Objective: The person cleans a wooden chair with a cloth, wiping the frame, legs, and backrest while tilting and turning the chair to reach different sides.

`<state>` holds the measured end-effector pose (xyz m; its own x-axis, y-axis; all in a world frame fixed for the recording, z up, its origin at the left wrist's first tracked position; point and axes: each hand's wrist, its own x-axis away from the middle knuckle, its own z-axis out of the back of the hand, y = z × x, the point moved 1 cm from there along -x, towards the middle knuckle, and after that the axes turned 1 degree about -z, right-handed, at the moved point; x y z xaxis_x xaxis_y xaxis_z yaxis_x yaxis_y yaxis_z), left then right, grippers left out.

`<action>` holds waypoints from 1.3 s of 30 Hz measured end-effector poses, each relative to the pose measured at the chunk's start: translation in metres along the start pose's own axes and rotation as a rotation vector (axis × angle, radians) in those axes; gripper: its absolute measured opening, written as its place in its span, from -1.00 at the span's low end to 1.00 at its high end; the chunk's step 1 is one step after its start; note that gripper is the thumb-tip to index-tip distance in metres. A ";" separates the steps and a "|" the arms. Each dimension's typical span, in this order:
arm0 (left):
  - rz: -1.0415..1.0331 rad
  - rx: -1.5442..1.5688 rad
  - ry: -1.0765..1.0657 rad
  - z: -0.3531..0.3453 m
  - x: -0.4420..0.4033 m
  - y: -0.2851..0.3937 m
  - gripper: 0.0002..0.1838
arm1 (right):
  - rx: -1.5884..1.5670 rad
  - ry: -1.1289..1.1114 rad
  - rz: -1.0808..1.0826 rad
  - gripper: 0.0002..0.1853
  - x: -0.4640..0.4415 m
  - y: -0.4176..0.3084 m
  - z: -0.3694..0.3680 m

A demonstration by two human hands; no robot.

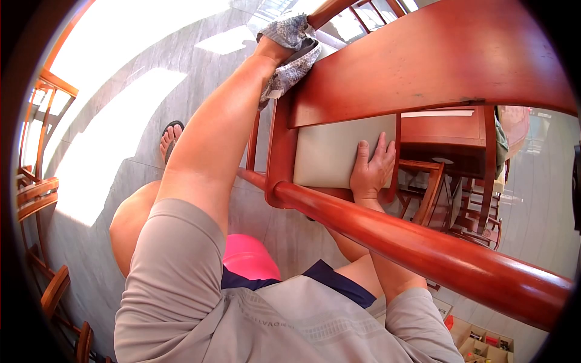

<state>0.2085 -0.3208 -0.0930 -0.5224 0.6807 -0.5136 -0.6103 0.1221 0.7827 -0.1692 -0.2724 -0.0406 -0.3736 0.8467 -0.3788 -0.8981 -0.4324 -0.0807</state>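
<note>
Grey patterned cloth [296,66] covers my left hand [284,33], at the end of my outstretched left arm near the top. It lies against the corner of a glossy red-brown wooden chair [423,60], beside a round rail. The cloth hides my left fingers, so their grip cannot be made out. My right hand [373,169] rests with its palm and spread fingers on a beige panel [324,151], which is framed by the chair's wood. A thick round wooden bar [387,224] crosses in front of my right forearm.
A pink stool [248,257] is below me, near a sandalled foot [172,139]. More wooden chairs stand at the left edge [37,196] and right, beside a wooden table [445,130]. A compartmented box [478,345] with small items lies at the lower right.
</note>
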 end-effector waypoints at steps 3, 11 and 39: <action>-0.006 0.007 0.014 0.002 0.003 0.002 -0.57 | -0.001 -0.001 -0.003 -0.20 0.001 0.000 0.000; -0.023 -0.005 0.002 0.000 0.003 -0.002 -0.55 | -0.013 -0.007 -0.003 -0.20 0.001 0.000 0.000; -0.166 -0.040 0.065 -0.001 0.002 -0.019 -0.61 | -0.013 0.009 0.015 -0.21 0.000 0.002 -0.001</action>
<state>0.2185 -0.3228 -0.1093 -0.4486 0.6054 -0.6574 -0.7140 0.1997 0.6711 -0.1708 -0.2732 -0.0418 -0.3853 0.8372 -0.3882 -0.8892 -0.4493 -0.0864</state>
